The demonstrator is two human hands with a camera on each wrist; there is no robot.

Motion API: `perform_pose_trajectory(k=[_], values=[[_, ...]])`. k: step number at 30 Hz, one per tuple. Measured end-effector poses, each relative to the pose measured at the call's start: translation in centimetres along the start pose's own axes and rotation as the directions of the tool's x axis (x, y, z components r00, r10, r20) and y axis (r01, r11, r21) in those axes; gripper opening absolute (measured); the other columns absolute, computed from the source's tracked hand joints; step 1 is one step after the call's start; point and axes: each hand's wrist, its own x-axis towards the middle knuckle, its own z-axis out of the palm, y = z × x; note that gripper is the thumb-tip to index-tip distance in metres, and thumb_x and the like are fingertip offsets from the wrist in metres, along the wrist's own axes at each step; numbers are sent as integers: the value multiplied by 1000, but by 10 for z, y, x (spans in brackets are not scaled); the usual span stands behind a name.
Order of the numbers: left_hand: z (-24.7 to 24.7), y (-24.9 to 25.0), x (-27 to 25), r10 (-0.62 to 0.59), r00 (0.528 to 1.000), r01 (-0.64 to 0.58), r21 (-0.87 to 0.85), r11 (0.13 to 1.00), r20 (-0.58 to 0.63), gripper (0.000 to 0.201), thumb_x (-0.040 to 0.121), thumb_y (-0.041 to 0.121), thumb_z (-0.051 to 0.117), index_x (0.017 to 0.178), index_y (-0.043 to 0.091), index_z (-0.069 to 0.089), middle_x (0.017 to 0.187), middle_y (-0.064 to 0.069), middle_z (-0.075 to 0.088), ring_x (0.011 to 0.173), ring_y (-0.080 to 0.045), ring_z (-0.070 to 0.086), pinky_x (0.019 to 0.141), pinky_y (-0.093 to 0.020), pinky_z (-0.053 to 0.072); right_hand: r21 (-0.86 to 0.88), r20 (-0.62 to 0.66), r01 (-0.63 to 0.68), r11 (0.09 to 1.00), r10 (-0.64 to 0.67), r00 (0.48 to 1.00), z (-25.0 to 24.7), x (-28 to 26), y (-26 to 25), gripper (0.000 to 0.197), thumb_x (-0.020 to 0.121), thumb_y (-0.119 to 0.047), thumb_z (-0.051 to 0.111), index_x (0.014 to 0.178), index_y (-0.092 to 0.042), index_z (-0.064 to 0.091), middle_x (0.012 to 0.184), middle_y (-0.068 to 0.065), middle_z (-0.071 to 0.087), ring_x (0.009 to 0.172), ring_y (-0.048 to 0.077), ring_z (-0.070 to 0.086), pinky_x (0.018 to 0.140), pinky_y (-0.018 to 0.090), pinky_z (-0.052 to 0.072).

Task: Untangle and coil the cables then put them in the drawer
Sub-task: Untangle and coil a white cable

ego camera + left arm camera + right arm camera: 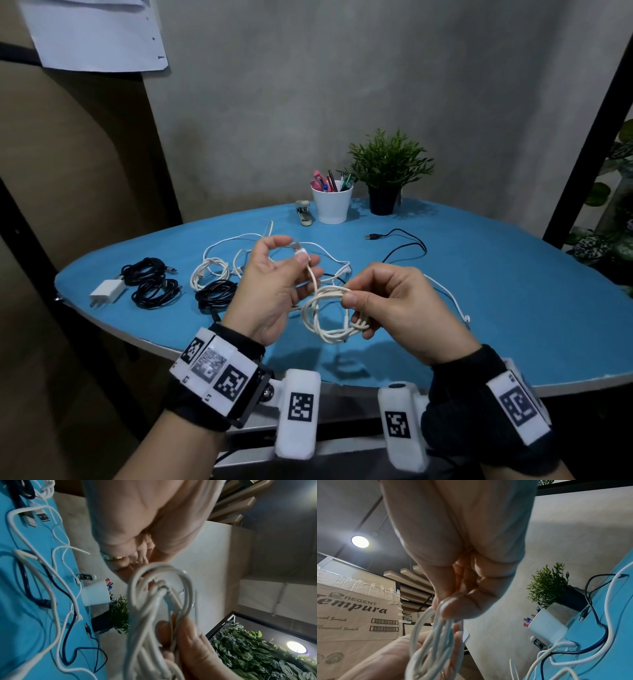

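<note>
Done: three black coils (pixel 150 284) are laid near the table's (pixel 479 308) left edge.
In hand: a white cable (pixel 329 315) is pinched by the right hand (pixel 394 308); its plug end is pinched by the left hand (pixel 270 284), above the front edge.
Left: loose cables (pixel 400 246) are spread mid-table; no drawer is seen.

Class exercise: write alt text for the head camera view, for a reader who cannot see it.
Two hands hold a half-coiled white cable above a blue table: the right hand pinches the loops, the left hand holds the plug end. Coiled black cables, loose white cables and a white charger lie behind.
</note>
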Motion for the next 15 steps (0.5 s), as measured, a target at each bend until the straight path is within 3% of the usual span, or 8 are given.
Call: perform_pose_trajectory(k=[3, 8, 11, 15], values=[[-1, 1, 2, 83, 996, -85, -57, 995, -31, 18, 93, 4, 52, 105, 16, 46, 79, -4, 69, 66, -15, 66, 65, -33, 57, -18, -25, -19, 1000, 19, 1000, -1, 2, 2, 8, 81, 7, 65, 76, 5, 60, 59, 13, 54, 46, 12, 54, 42, 23, 49], [4, 3, -5, 158, 987, -159, -50, 986, -34, 9, 91, 4, 53, 90, 12, 55, 84, -5, 70, 62, -14, 58, 59, -25, 54, -49, -71, -53, 997, 49, 996, 2, 5, 7, 18, 82, 6, 65, 69, -4, 59, 56, 9, 54, 42, 12, 51, 40, 22, 47], [10, 4, -12, 278, 957, -288, 135, 948, 87, 18, 86, 1, 59, 85, 16, 68, 81, -3, 71, 63, -15, 57, 62, -24, 52, -56, -136, -58, 997, 50, 989, 3, 8, 10, 20, 83, 5, 64, 68, -6, 59, 61, 13, 55, 39, 12, 49, 40, 23, 46], [13, -1, -19, 370, 881, -470, 459, 754, 295, 24, 86, 4, 62, 99, 23, 71, 93, 6, 74, 88, -8, 67, 83, -26, 53, -81, -196, -55, 995, 38, 980, 2, 10, 9, 16, 83, 1, 65, 69, -6, 61, 64, 14, 60, 46, 13, 54, 45, 28, 47]])
